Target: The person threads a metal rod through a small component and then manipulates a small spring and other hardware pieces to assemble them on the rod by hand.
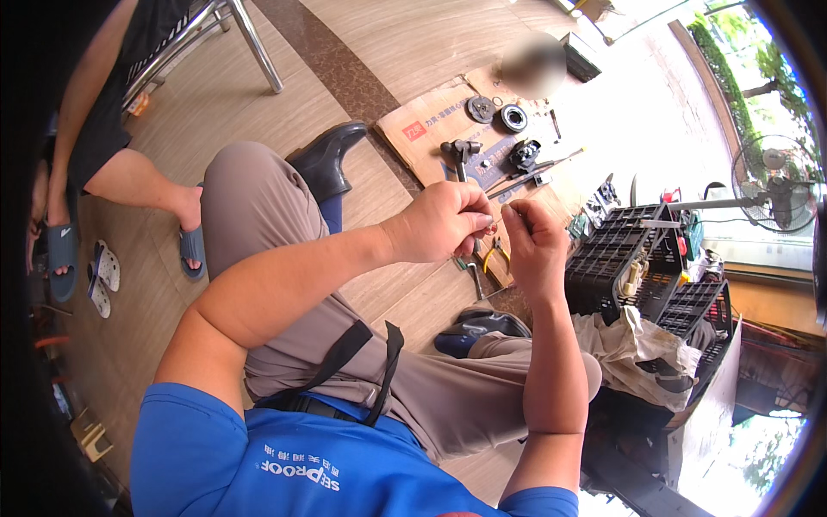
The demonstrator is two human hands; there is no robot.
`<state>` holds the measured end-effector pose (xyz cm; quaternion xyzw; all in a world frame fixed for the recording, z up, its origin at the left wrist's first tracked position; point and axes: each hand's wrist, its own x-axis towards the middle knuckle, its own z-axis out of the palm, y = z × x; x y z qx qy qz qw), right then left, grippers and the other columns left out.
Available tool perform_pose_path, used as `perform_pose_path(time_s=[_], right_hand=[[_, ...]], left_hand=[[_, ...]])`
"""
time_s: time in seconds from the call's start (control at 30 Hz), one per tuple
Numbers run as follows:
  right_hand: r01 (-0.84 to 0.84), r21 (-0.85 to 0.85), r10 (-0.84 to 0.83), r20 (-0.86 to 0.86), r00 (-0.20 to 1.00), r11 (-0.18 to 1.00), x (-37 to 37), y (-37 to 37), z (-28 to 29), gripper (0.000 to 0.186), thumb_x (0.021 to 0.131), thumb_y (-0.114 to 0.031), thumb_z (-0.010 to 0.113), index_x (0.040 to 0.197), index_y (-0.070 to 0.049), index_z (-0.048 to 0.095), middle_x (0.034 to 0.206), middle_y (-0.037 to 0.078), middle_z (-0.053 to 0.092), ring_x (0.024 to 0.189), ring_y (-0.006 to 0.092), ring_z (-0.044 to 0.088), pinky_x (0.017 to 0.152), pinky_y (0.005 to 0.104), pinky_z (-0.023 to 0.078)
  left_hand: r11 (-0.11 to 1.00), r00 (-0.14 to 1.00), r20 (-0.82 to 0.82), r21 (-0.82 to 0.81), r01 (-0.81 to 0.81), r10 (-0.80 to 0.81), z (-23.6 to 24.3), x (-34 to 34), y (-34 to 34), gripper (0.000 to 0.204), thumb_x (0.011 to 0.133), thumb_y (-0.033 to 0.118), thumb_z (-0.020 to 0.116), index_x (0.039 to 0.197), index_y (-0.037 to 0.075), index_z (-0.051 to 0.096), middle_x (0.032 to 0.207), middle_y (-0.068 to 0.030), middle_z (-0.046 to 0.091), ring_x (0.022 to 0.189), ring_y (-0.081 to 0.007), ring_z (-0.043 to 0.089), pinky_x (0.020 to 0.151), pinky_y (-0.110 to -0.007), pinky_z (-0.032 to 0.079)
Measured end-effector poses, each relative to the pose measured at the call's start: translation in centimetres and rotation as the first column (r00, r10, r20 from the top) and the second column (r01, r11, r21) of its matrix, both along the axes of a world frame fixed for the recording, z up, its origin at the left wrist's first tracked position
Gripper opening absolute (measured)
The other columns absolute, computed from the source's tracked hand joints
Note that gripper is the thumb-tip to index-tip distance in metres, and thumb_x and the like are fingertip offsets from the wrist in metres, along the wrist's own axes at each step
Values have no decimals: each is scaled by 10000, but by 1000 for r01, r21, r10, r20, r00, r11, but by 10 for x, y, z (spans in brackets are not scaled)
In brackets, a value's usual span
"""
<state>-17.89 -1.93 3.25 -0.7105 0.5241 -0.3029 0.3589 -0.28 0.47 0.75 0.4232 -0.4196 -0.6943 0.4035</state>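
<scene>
My left hand (pixel 441 222) is closed, thumb and fingertips pinched together at a small reddish piece (pixel 492 229), too small to name. Right beside it, my right hand (pixel 536 246) is closed too, its thumb against curled fingers; what they hold, if anything, is hidden. A dark tool with a crosswise head (pixel 462 150) reaches up from behind my left hand; whether that hand grips its handle I cannot tell. Past the hands lies flattened cardboard (pixel 413 153) bearing a dark disc (pixel 481 109), a ring-shaped part (pixel 513 118) and a black mechanical part (pixel 525 156).
Yellow-handled pliers (pixel 496 255) lie just below my hands. Black plastic crates (pixel 613 258) with tools and cloth (pixel 633 349) stand at the right, near a fan (pixel 780 185). At the left are another person's sandalled foot (pixel 193 250) and a metal-legged chair (pixel 256 47).
</scene>
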Motion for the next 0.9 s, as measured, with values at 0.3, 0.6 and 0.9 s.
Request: perform_pose_path(time_s=[0.3, 0.6, 0.9], right_hand=[[-152, 568, -22, 288, 957, 809, -9, -2, -15, 188, 987, -159, 569, 933, 1, 650, 656, -44, 537, 574, 42, 500, 510, 201, 379], [-210, 332, 10, 515, 857, 920, 3, 11, -13, 349, 1003, -99, 527, 1341, -15, 501, 889, 39, 670, 711, 70, 603, 609, 216, 455], [-89, 190, 39, 249, 968, 978, 5, 14, -21, 115, 943, -81, 626, 1016, 7, 631, 782, -2, 621, 686, 57, 538, 618, 224, 452]], left_hand=[[984, 978, -121, 65, -165, 172, -8, 9, -8, 126, 990, 104, 537, 949, -1, 595, 768, -34, 630, 575, -74, 581, 538, -219, 499], [987, 986, -46, 33, -157, 158, -9, 5, -7, 119, 990, 102, 535, 958, 4, 595, 741, -27, 626, 578, -73, 583, 535, -218, 494], [983, 982, -50, 40, -180, 181, -12, 5, -8, 107, 991, 90, 537, 928, 15, 581, 729, -28, 605, 601, -81, 579, 548, -231, 498]])
